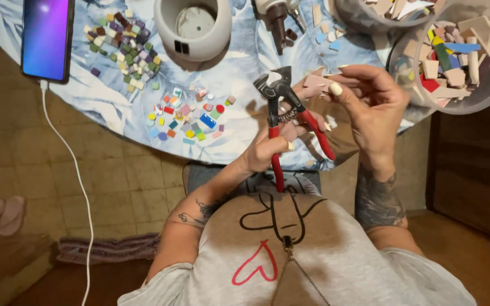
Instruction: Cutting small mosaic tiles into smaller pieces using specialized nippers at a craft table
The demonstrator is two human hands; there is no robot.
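Red-handled steel nippers – left hand; pink tile shard – right hand.

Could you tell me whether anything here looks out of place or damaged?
Nothing stands out. The loose coloured mosaic tiles lie in heaps on the blue patterned tablecloth, and the red-handled nippers look intact.

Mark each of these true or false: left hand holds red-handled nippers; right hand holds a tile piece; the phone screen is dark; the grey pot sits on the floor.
1. The left hand holds red-handled nippers. True.
2. The right hand holds a pinkish tile piece in its fingers. True.
3. The phone screen is dark. False: it glows blue and purple.
4. The grey pot sits on the floor. False: it stands on the table.
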